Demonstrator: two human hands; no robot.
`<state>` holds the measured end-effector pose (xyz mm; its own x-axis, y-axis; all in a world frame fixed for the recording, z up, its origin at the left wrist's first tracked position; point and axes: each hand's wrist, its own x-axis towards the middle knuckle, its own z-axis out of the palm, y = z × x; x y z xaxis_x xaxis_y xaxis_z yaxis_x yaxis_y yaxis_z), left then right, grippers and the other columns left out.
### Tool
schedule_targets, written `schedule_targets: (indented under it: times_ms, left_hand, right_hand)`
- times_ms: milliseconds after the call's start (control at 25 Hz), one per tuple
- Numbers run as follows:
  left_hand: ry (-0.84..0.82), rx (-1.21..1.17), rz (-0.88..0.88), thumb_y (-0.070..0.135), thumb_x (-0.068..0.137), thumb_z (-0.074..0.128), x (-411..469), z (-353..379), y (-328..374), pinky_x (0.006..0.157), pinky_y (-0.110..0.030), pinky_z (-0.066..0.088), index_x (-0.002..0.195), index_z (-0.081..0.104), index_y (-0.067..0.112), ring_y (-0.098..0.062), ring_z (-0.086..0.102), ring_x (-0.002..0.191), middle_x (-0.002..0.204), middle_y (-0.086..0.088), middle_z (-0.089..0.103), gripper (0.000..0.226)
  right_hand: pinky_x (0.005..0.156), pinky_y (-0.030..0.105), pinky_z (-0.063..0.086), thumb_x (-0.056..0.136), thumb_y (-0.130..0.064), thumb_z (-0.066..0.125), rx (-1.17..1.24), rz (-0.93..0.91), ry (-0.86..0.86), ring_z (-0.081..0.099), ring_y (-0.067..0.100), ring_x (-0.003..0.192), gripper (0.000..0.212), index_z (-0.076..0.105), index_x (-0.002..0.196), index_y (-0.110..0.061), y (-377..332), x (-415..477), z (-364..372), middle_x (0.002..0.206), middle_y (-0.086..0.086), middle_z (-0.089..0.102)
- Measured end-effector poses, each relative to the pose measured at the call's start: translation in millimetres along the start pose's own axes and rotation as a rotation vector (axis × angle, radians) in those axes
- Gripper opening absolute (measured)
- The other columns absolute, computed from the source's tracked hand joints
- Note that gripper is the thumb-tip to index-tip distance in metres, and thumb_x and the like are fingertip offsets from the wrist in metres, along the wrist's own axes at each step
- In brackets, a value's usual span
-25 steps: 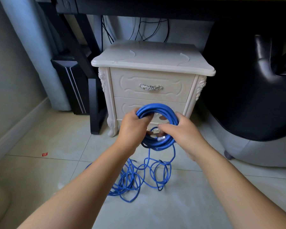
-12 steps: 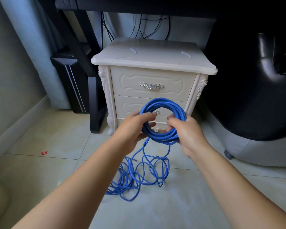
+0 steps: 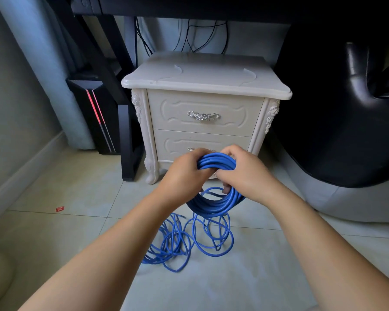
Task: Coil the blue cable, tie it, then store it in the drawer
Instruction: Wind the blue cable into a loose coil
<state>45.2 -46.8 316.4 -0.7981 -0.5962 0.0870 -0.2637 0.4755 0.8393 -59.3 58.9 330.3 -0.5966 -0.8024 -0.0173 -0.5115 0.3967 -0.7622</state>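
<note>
The blue cable (image 3: 216, 205) is partly wound into a coil that I hold in front of the white nightstand (image 3: 204, 77). My left hand (image 3: 182, 176) grips the coil's top left, fingers curled round the bundle. My right hand (image 3: 245, 173) grips the coil's top right. The coil hangs down below both hands. The rest of the cable lies in loose tangled loops on the floor tiles (image 3: 177, 245). Both drawers are closed; the upper drawer (image 3: 202, 113) has a silver handle, and the lower drawer (image 3: 189, 142) is partly hidden behind my hands.
A black desk leg (image 3: 128, 142) and a black computer case with a red strip (image 3: 94, 113) stand left of the nightstand. A black chair (image 3: 346, 108) fills the right side. A small red scrap (image 3: 60, 209) lies on the tiled floor.
The coil has tipped from upright above my hands to hanging below them. Both hands have moved closer together on its top edge.
</note>
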Motion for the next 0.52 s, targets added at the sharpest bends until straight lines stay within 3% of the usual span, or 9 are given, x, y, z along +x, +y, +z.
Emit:
schedule_targets:
  times_ms: [160,280,360,440,520]
  left_hand:
    - [0.156,-0.188,-0.075,0.013,0.093,0.056,3.6,3.9,0.2,0.043,-0.014,0.040,0.096,0.064,0.016,-0.013,0.052,0.046,0.057,0.006,0.051,0.009]
    - [0.257,-0.390,-0.159,0.017,0.095,0.057,6.8,6.7,-2.8,0.054,-0.026,0.047,0.094,0.064,0.015,-0.007,0.046,0.040,0.048,0.012,0.046,0.008]
    - [0.334,-0.572,-0.230,0.018,0.095,0.058,10.9,6.8,-3.9,0.057,-0.032,0.047,0.092,0.062,0.014,-0.008,0.041,0.043,0.048,0.012,0.042,0.007]
    - [0.382,-0.725,-0.283,0.016,0.095,0.057,13.1,5.1,-3.1,0.053,-0.029,0.047,0.094,0.059,0.012,-0.011,0.038,0.048,0.056,0.006,0.038,0.005]
    - [0.406,-0.793,-0.303,0.015,0.096,0.056,12.7,2.7,-1.0,0.049,-0.024,0.046,0.096,0.060,0.010,-0.011,0.037,0.049,0.060,0.003,0.037,0.006]
  right_hand:
    - [0.061,0.023,0.053,0.082,-0.017,0.071,0.408,0.064,0.074,0.070,0.011,0.064,0.031,0.057,0.109,-0.021,7.1,0.6,4.2,0.077,0.002,0.072]
    - [0.078,0.035,0.055,0.081,-0.026,0.075,0.599,0.111,0.031,0.072,0.019,0.078,0.016,0.066,0.092,-0.018,14.3,0.7,11.6,0.083,0.006,0.075]
    - [0.093,0.046,0.054,0.077,-0.037,0.076,0.695,0.121,-0.016,0.071,0.026,0.089,0.025,0.066,0.087,-0.017,14.5,-1.3,20.1,0.089,0.009,0.075]
    - [0.094,0.044,0.053,0.068,-0.054,0.074,0.592,0.073,0.038,0.069,0.024,0.092,0.043,0.062,0.088,-0.018,12.0,-2.0,24.6,0.091,0.010,0.071]
    - [0.081,0.037,0.053,0.070,-0.059,0.072,0.438,0.030,0.120,0.062,0.023,0.081,0.047,0.060,0.091,-0.018,8.1,-2.3,23.0,0.084,0.011,0.063]
